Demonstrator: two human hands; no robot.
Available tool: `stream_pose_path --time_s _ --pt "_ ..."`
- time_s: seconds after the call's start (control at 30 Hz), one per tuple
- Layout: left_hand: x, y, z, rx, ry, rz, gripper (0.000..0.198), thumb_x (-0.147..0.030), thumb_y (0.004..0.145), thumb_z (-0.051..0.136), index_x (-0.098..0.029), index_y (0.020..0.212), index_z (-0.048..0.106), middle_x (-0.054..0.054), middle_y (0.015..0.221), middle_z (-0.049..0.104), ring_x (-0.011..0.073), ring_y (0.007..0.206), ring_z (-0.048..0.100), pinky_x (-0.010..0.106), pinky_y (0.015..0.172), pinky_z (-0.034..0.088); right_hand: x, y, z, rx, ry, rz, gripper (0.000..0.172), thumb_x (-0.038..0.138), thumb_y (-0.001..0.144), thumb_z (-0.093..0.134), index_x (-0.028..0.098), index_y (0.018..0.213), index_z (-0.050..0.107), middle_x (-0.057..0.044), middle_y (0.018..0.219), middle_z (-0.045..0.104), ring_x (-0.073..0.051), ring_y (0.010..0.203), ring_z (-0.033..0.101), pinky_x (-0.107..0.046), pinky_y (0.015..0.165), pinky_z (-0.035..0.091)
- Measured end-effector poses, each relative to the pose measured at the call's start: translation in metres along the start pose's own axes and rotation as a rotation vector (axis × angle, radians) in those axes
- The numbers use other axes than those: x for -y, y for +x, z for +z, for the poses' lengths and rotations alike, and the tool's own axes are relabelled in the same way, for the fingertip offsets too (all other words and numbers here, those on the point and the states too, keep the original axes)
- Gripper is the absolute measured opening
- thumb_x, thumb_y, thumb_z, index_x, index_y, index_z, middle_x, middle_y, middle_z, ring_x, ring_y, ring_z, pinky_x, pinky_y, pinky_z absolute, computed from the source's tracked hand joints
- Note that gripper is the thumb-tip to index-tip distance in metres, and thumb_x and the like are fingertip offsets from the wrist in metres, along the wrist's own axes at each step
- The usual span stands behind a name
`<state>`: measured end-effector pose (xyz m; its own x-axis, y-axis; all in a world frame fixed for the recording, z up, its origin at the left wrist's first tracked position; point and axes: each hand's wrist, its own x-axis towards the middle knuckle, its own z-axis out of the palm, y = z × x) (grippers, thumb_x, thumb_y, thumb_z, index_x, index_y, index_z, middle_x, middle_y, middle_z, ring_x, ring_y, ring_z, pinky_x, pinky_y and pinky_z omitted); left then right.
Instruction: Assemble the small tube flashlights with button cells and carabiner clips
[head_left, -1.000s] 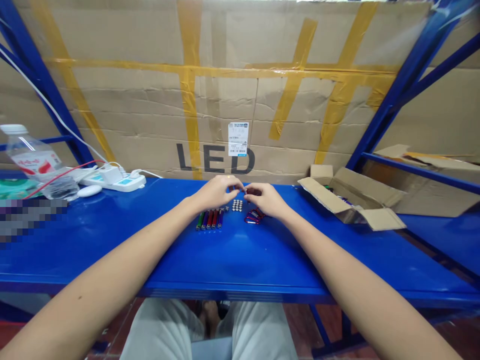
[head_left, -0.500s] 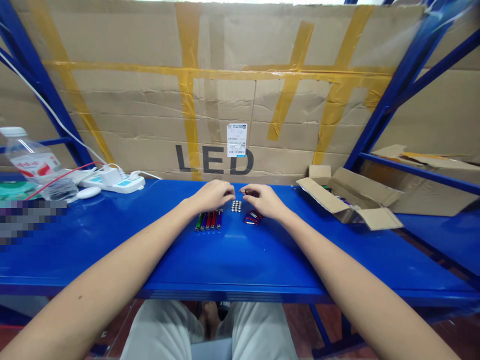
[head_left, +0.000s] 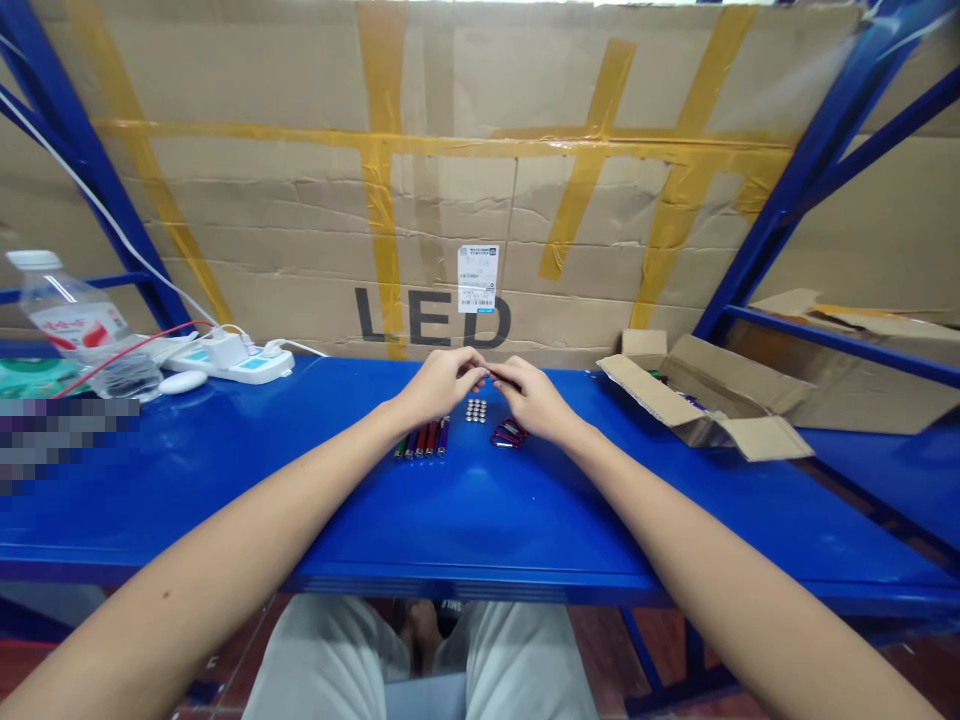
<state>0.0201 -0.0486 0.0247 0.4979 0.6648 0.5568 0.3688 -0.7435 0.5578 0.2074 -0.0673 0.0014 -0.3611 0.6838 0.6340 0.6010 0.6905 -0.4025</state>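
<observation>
My left hand and my right hand meet above the blue shelf, fingertips pinched together on a small part too small to name. Below my left hand lies a row of coloured tubes, green, red and purple. Between the hands sits a cluster of small round silver cells. Red and blue clips lie under my right hand.
An open cardboard box stands at the right. At the left are a white power strip with cables, a white mouse and a plastic water bottle. A large taped carton marked LED forms the back wall.
The hands were apart half a second ago, the left lower near the tubes; now both have risen slightly and their fingertips meet in a pinch.
</observation>
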Motion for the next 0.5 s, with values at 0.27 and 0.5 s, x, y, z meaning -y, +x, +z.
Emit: stream_pose_path --time_s 0.27,0.5 --pt "-0.001 -0.002 0.010 0.021 -0.402 -0.201 0.010 -0.014 0.090 0.052 -0.011 0.083 0.059 0.004 0.070 0.067 0.0075 0.050 0.057 0.022 0.052 0.048 0.001 -0.003 -0.004 -0.116 -0.059 -0.106 0.013 0.007 0.080 0.054 0.019 0.085 0.052 -0.004 0.084 0.056 -0.017 0.077 0.052 -0.030 0.069 0.042" --pt "-0.004 -0.004 0.012 -0.031 -0.412 -0.145 0.009 -0.016 0.090 0.054 -0.011 0.085 0.059 0.002 0.068 0.064 0.0074 0.053 0.058 0.020 0.052 0.047 0.009 -0.003 -0.007 -0.122 0.061 0.012 0.007 0.020 0.085 0.056 0.018 0.078 0.056 -0.004 0.078 0.060 -0.017 0.072 0.053 -0.029 0.066 0.041"
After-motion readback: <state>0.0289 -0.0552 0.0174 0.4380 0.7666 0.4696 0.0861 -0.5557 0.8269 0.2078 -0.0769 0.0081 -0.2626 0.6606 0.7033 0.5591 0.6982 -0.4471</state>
